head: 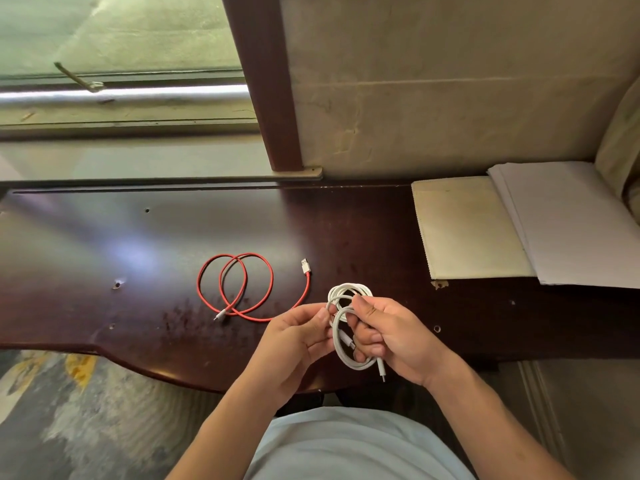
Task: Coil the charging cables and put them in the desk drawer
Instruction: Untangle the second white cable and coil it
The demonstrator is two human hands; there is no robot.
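- Nearest the camera is the person's pale blue shirt [349,445], with both forearms reaching forward over the near edge of the dark wooden desk [104,244].
- The right hand [391,334] curls its fingers round a white cable [349,296], gripping the bundle of loops above the desk's near edge; a lower loop and a plug end hang beneath the fingers.
- The left hand [294,337] pinches a strand of the same white cable between thumb and fingers, just left of the right hand and touching the coil.
- The white cable is partly coiled: several tight loops rise above the right hand's fingertips, looser ones droop below.
- Just beyond the hands and to their left, a red cable [235,285] lies flat on the desk in two overlapping loose rings. Its white USB plug [305,266] rests on the desk to the right of the rings, and its small end lies at their near side.
- At the desk's far right corner lies a cream cloth or pad [467,226], with a stack of white paper [571,223] overlapping its right edge.
- Behind the desk stands a dark wooden post [266,81], with a window [114,46] to its left and a beige wall [450,81] to its right.
- No drawer can be made out from this view.
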